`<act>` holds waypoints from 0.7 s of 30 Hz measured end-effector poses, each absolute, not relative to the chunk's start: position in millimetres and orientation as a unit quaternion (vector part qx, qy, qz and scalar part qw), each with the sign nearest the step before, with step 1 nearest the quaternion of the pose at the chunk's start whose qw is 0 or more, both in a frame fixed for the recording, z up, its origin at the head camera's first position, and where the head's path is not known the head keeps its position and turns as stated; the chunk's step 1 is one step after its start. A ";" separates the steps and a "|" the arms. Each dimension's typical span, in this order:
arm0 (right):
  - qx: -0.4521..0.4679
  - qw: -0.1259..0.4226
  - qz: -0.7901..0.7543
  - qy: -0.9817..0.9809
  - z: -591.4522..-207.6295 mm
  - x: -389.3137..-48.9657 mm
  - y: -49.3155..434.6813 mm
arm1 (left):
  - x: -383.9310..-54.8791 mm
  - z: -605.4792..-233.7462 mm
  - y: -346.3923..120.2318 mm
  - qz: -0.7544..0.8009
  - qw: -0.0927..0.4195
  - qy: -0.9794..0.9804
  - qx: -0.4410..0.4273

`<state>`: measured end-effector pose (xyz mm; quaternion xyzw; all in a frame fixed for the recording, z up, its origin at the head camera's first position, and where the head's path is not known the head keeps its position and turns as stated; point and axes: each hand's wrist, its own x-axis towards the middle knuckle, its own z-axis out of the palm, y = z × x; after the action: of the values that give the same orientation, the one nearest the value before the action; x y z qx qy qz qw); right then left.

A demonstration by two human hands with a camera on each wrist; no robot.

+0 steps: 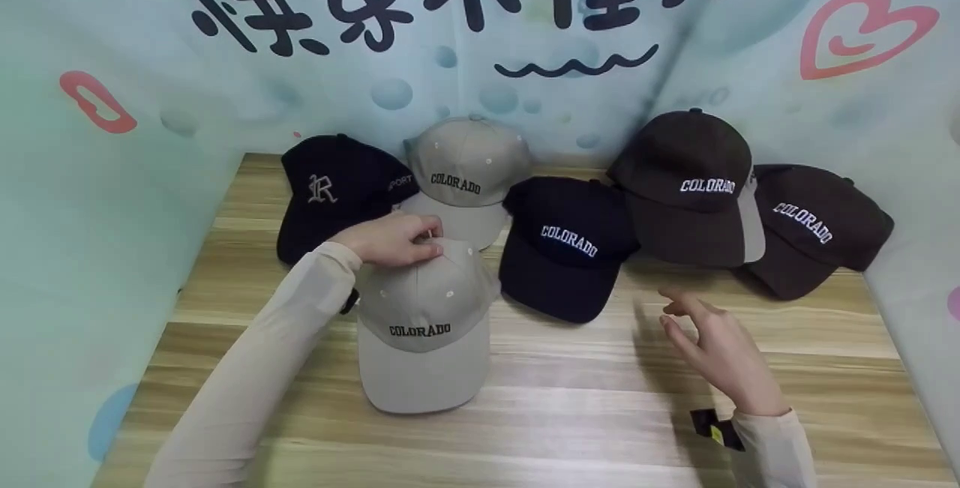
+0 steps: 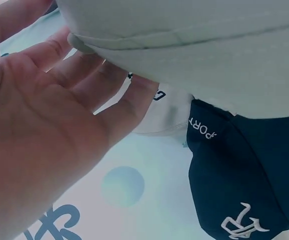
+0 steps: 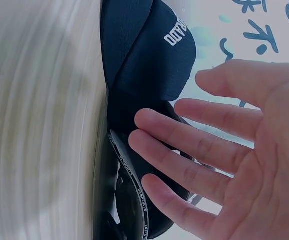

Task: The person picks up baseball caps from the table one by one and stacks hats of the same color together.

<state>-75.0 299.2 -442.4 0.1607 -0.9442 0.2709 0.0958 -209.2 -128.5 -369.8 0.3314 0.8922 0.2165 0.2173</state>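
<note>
My left hand (image 1: pixel 394 239) holds a light grey baseball cap (image 1: pixel 421 297) by the top of its crown, fingers curled over it. The cap reads COLORADO in dark letters, and its brim points toward me. In the left wrist view the fingers lie around the grey crown (image 2: pixel 194 55) near its button, their tips partly hidden. My right hand (image 1: pixel 724 357) hovers over the right part of the table with fingers spread and nothing in them. The right wrist view shows that palm (image 3: pixel 264 165) facing dark caps (image 3: pixel 149 55) behind the fingers.
Along the back stand a black cap with an R (image 1: pixel 341 181), another grey cap (image 1: pixel 472 158), a navy cap (image 1: pixel 566 248), a large dark brown cap (image 1: pixel 686 173) and a maroon-brown cap (image 1: pixel 817 222). A printed pale-blue cloth (image 1: pixel 300 98) walls the wooden table (image 1: pixel 562 405).
</note>
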 end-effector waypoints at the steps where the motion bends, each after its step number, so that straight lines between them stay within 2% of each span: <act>1: 0.161 0.095 0.271 -0.944 -442.3 -74.9 299.0 | -209.5 -368.9 -127.5 0.215 0.221 0.892 0.331; 10: 0.161 0.091 0.269 -0.945 -443.4 -75.4 297.4 | -216.8 -358.0 -110.8 0.181 0.232 0.892 0.342; 21: 0.158 0.087 0.271 -0.946 -444.7 -72.8 298.8 | -243.8 -339.3 -79.5 0.107 0.251 0.909 0.316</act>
<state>-72.8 298.8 -444.7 0.1578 -0.9455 0.2711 0.0870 -243.8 -79.5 -339.3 0.3158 0.9086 0.1074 0.2512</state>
